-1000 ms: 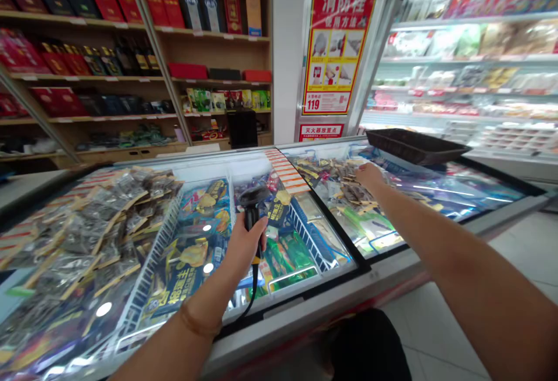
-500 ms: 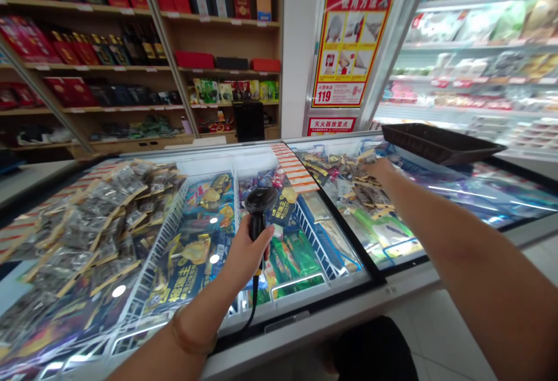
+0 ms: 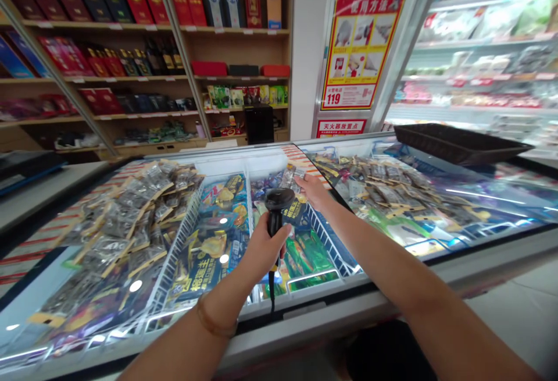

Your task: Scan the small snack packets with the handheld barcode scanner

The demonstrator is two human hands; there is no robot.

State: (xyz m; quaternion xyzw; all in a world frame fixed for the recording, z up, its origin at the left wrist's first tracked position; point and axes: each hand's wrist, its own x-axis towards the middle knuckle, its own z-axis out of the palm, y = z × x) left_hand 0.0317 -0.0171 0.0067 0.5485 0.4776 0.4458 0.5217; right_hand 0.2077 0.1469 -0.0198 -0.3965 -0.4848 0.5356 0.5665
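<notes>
My left hand (image 3: 267, 245) is wrapped round the handle of a black barcode scanner (image 3: 279, 199), its head up and its cable hanging down. Just beyond the scanner head, my right hand (image 3: 313, 190) pinches a small clear packet (image 3: 293, 177) with dark contents. On the freezer's glass top to the left lies a large heap of similar packets (image 3: 131, 206) with tan card edges. A second pile of packets (image 3: 392, 183) lies on the glass to the right of my right hand. Beneath the glass, bagged frozen goods (image 3: 204, 264) fill white wire baskets.
A dark empty-looking tray (image 3: 457, 139) rests on the freezer's far right. Shelves of boxes and bottles (image 3: 126, 61) stand behind, with a refrigerated display (image 3: 488, 73) at the right. The freezer's front rim (image 3: 340, 317) runs across close to me.
My right hand has come left from the right-hand pile to the scanner head, now with a packet in its fingers. My left hand keeps hold of the scanner. The view has shifted slightly left.
</notes>
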